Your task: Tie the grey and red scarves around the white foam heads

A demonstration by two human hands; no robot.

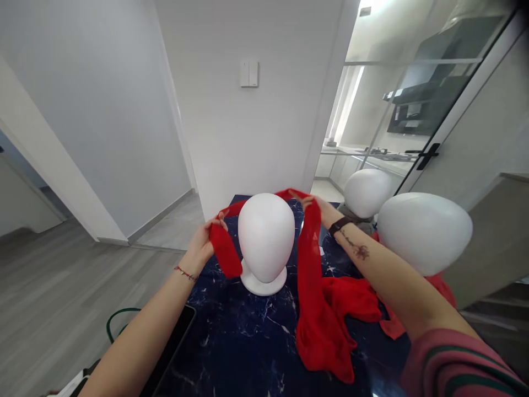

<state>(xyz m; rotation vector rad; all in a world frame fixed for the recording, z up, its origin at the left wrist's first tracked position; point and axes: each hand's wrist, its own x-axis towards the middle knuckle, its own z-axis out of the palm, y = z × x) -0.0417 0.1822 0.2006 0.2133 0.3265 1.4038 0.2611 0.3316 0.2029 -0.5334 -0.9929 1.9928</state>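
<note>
A white mannequin head (pixel 265 237) stands upright on a dark blue marbled table (pixel 248 342). A long red scarf (pixel 316 298) runs behind the head. My left hand (pixel 205 237) is closed on the scarf's short end to the left of the head. My right hand (pixel 316 208) grips the scarf at the head's far right side. From there the cloth hangs down and piles on the table.
Two more white mannequin heads (pixel 424 231) (pixel 367 192) stand at the right, the nearer one over more red cloth. A dark tablet (pixel 176 342) lies at the table's left edge. A green cable (pixel 118 320) lies on the wood floor. A glass door is at right.
</note>
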